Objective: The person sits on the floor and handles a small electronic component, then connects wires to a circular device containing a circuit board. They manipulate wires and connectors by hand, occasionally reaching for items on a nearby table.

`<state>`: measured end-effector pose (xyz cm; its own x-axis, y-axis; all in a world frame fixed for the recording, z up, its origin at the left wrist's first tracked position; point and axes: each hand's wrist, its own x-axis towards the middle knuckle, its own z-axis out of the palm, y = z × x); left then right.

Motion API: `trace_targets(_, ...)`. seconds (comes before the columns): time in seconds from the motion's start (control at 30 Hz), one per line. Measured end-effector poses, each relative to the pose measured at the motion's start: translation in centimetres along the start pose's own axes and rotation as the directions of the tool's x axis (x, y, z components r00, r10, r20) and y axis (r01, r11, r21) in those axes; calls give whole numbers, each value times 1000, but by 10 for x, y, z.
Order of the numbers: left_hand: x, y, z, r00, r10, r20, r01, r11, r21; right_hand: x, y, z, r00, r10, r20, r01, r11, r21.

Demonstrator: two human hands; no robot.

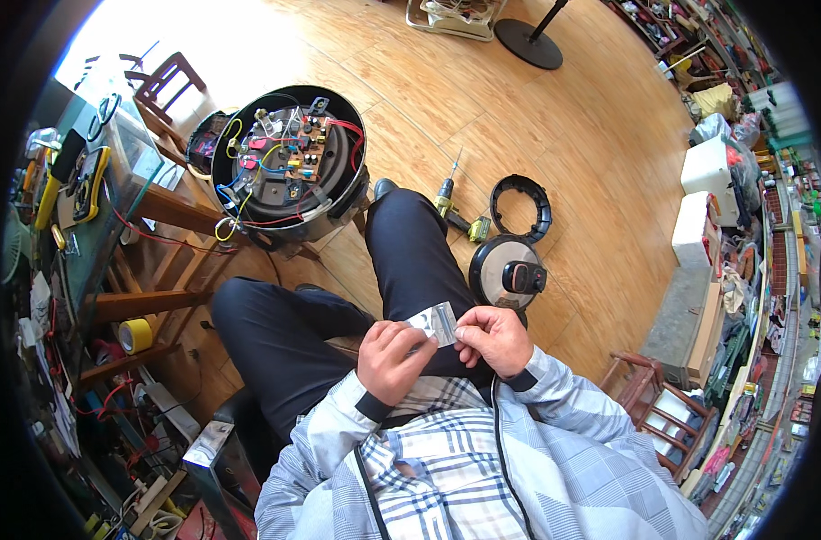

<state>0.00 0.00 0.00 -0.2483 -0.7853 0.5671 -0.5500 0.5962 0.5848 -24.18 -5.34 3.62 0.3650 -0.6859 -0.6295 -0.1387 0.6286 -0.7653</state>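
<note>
A small clear plastic bag (439,322) is stretched between my two hands above my lap. My left hand (393,362) has its fingers curled round the bag's left side. At the opposite edge, my right hand (495,339) pinches the bag between thumb and fingers. What is inside the bag is too small to make out. Beyond my knees, an upturned round appliance (289,166), perhaps a pressure cooker, shows its open underside with a circuit board (308,153) and red, blue and yellow wires.
On the wooden floor lie a cordless drill (455,214), a black ring (520,209) and a round lid (505,272). A glass-topped table (113,180) at left carries a yellow multimeter (91,184); yellow tape (135,336) sits lower. Crowded shelves curve along the right, beside a small wooden chair (658,405).
</note>
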Motion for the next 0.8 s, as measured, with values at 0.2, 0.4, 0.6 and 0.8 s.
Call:
trace_targets(0.2, 4, 2, 10, 998, -54, 28, 55, 998, -43, 3, 2, -7, 1000, 19, -24, -19, 1000, -1)
trace_targets(0.4, 12, 4, 14, 975, -220, -34, 210, 961, -179, 2, 2, -9, 1000, 4, -3, -4, 998, -63)
trace_targets(0.6, 10, 13, 19, 789, -602, 122, 572, 648, -503, -4, 5, 2, 985, -167, 39, 171, 976, -133)
trace_targets(0.8, 0, 10, 22, 509, -716, 478, 718, 46, -695, -3, 3, 12, 817, -561, 131, 557, 711, -429)
